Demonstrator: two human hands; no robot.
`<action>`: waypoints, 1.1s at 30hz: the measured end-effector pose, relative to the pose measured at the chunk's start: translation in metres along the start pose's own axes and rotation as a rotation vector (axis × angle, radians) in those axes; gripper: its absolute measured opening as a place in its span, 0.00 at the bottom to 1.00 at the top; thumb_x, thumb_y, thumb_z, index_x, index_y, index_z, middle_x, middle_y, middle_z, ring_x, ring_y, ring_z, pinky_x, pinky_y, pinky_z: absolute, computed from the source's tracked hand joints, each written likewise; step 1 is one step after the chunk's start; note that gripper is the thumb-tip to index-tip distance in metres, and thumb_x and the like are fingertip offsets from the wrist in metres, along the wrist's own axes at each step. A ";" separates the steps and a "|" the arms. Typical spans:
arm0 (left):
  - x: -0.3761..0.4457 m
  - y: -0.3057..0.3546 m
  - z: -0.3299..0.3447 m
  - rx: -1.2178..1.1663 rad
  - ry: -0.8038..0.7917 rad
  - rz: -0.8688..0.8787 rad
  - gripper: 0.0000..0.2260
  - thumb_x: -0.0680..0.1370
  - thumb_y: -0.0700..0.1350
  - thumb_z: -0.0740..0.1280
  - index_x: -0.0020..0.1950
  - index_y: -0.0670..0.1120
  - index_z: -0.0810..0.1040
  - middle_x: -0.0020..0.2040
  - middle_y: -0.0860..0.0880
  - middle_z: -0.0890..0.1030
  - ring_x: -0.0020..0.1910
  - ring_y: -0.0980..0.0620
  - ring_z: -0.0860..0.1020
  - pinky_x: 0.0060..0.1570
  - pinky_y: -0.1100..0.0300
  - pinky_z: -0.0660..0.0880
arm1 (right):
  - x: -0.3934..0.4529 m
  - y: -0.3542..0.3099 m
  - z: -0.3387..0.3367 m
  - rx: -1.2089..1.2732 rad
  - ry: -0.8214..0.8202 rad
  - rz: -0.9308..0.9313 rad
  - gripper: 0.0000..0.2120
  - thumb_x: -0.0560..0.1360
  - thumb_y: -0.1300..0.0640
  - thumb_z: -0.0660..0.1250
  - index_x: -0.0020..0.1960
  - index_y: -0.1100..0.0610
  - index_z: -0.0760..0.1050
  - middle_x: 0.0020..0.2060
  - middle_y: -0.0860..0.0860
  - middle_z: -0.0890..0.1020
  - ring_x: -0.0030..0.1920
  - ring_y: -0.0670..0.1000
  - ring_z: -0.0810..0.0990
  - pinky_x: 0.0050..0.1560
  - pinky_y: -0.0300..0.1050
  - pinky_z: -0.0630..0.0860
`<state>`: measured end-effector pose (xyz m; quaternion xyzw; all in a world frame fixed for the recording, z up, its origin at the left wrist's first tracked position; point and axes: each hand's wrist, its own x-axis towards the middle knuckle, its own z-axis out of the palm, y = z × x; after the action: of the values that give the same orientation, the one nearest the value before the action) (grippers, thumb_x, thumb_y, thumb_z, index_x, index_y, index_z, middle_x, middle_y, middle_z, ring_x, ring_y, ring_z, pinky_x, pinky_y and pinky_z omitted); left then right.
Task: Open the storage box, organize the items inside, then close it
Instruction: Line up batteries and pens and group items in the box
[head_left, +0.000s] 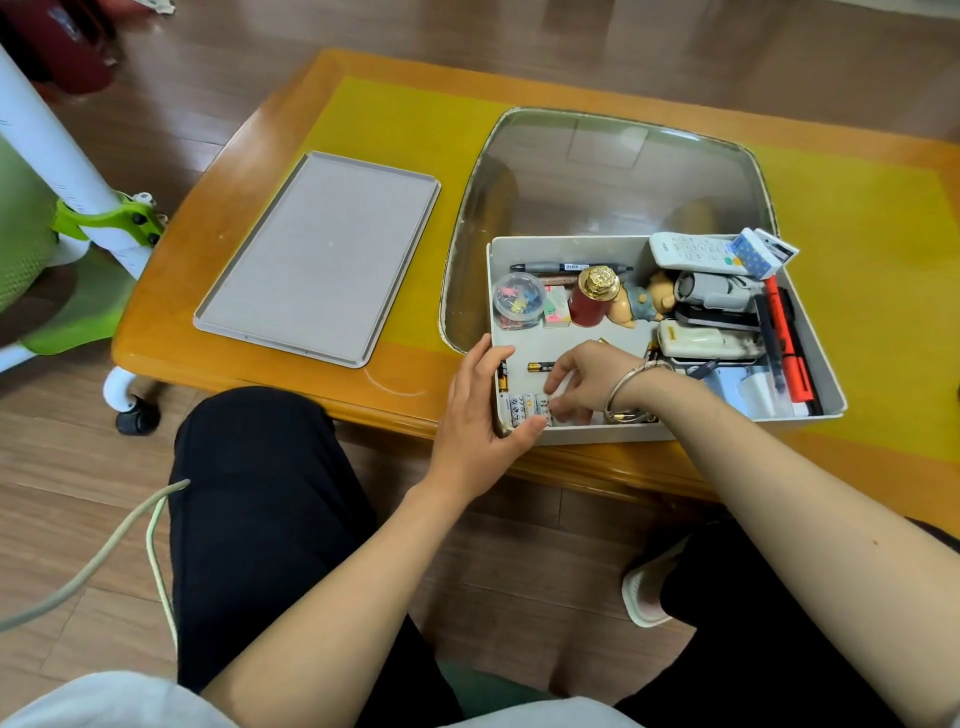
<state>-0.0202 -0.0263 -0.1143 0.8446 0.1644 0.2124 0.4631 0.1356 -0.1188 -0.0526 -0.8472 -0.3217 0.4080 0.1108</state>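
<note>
The right hand (582, 382) is reaching down into the near-left corner of the storage box (826, 384), its fingertips (558, 408) curling together on the row of pale batteries (524, 408) lying along the near wall. Whether they are actually pinching one or only pressing on the row, I cannot tell. Those batteries are standing side by side with their long axes running near to far. A black-and-gold battery (540, 367) is lying just beyond the fingers, its long axis running left to right, so it looks like the likeliest one to be lined up next, and the right hand is the nearer one to it. The left hand (480, 415) is clamping the box's near-left corner, thumb over the near wall and fingers over the left rim.

Farther in, the box is holding a round tub of clips (518, 301), a red jar (592, 299), a bear figurine (641, 304) and a black pen (569, 267) by the far wall. The right half is piled with a remote control (693, 253), markers and other items. The lid (322, 254) is lying off to the left on the table (171, 312).
</note>
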 end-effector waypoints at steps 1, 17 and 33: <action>0.000 0.000 0.000 0.001 0.002 0.002 0.34 0.71 0.65 0.61 0.72 0.50 0.62 0.73 0.47 0.62 0.70 0.49 0.64 0.62 0.58 0.66 | 0.000 -0.001 0.000 0.002 0.002 0.000 0.08 0.72 0.56 0.72 0.49 0.54 0.76 0.34 0.51 0.85 0.32 0.47 0.83 0.42 0.46 0.82; 0.001 0.001 0.002 0.003 0.016 0.007 0.35 0.71 0.66 0.60 0.72 0.48 0.63 0.73 0.47 0.62 0.70 0.51 0.63 0.60 0.68 0.62 | -0.017 0.009 -0.021 0.042 -0.069 -0.124 0.17 0.73 0.61 0.70 0.60 0.53 0.75 0.43 0.51 0.84 0.31 0.44 0.80 0.29 0.31 0.74; 0.000 -0.002 0.003 -0.004 0.021 0.009 0.34 0.71 0.66 0.60 0.72 0.50 0.61 0.74 0.47 0.62 0.71 0.51 0.63 0.61 0.64 0.63 | -0.014 0.036 -0.026 -0.450 0.055 -0.034 0.07 0.65 0.52 0.76 0.37 0.49 0.79 0.32 0.40 0.79 0.35 0.43 0.77 0.43 0.40 0.77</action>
<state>-0.0186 -0.0279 -0.1173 0.8422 0.1651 0.2233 0.4621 0.1655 -0.1536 -0.0440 -0.8559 -0.4157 0.3007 -0.0656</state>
